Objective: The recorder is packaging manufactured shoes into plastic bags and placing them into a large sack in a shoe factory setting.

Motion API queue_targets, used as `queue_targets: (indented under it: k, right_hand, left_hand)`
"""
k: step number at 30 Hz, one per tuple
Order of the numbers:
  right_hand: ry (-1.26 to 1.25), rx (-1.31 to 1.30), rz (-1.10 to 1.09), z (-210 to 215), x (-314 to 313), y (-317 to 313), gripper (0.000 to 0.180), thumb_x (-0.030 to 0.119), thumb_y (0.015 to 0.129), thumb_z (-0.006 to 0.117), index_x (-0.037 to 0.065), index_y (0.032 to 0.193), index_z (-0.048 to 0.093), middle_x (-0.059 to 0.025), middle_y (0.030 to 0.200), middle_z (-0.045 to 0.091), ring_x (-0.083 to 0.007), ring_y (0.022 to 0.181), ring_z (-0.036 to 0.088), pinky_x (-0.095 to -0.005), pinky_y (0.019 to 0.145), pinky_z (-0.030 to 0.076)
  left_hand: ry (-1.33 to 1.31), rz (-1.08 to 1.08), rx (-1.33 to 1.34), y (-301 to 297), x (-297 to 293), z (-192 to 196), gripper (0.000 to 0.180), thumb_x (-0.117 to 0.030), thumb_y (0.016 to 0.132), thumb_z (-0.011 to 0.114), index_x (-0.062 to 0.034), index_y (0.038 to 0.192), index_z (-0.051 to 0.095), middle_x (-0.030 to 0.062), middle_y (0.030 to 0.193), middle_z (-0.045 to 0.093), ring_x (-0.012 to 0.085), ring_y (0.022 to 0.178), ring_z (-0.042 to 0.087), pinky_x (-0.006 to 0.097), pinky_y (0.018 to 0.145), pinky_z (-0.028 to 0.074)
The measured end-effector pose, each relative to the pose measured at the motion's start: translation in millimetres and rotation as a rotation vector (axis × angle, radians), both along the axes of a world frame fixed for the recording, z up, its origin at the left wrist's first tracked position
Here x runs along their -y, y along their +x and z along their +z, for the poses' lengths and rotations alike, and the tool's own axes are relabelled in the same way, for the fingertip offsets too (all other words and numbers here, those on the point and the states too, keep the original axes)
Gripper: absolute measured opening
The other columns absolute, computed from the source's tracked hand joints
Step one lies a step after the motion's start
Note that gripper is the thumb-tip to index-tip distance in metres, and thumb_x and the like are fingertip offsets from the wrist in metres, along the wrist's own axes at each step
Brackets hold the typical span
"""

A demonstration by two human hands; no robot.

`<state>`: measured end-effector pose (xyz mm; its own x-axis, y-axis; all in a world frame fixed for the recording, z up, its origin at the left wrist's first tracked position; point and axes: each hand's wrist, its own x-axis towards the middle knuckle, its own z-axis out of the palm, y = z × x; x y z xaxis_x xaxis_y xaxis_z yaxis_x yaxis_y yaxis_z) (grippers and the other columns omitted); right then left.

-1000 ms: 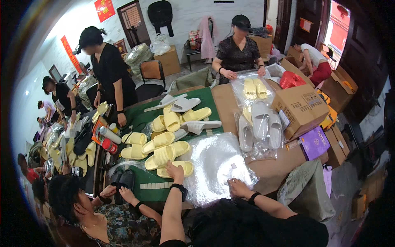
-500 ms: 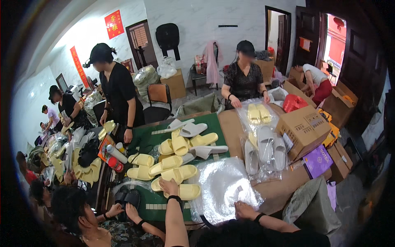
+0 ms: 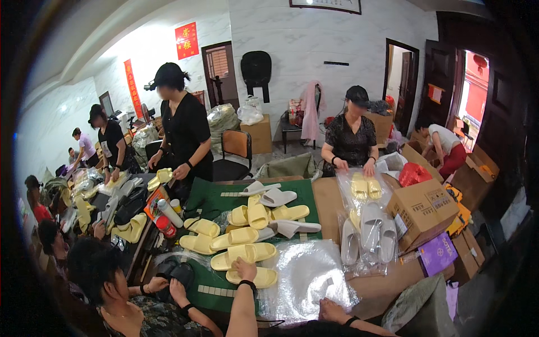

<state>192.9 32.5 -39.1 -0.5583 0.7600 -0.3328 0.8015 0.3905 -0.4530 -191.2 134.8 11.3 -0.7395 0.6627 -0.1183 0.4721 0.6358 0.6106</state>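
My left hand (image 3: 245, 269) is at the near end of a group of pale yellow slippers, its fingers curled over the nearest yellow slipper (image 3: 265, 277). Another yellow slipper (image 3: 236, 258) lies just beyond those fingers. To the right, a stack of clear plastic bags (image 3: 300, 269) lies flat and shiny on the table. My right hand (image 3: 333, 311) is closed at the near right edge of the stack, its fingertips pinching the plastic. Several grey slippers (image 3: 279, 196) lie farther back among the yellow ones.
Bagged grey slippers (image 3: 371, 224) and a cardboard box (image 3: 424, 210) stand to the right. Across the table, a person (image 3: 351, 137) handles bagged yellow slippers. At my left, a person's hands (image 3: 163, 283) hold dark slippers (image 3: 181, 273). A red-lidded jar (image 3: 165, 226) stands at the green mat's (image 3: 216, 194) left.
The view has tilted up and turned left. My left hand has shifted slightly right along the nearest yellow slipper. My right hand stays at the plastic bags' edge.
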Motion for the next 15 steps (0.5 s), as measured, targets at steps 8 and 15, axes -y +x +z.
queue_targets:
  k: [8,15]
  right_hand:
    - [-0.092,0.031,-0.015,13,6,6,0.071,0.033,0.08,0.05,0.009,0.137,0.015,-0.0165,0.141,0.017,-0.0349,0.127,0.026,-0.0542,0.097,0.026]
    - [0.077,-0.116,0.079,4,9,6,0.071,0.022,0.075,0.05,-0.005,0.133,0.018,-0.0337,0.13,0.026,-0.047,0.114,0.034,-0.0504,0.095,0.03]
  left_hand:
    - [-0.079,-0.002,0.01,-20,12,-4,0.081,-0.025,0.072,0.062,0.0071,0.131,0.018,0.025,0.129,0.033,0.036,0.119,0.035,0.039,0.098,0.03]
    - [0.174,-0.038,0.233,-39,0,-50,0.066,-0.032,0.069,0.064,0.0039,0.12,0.041,0.0245,0.11,0.051,0.0354,0.105,0.048,0.038,0.088,0.037]
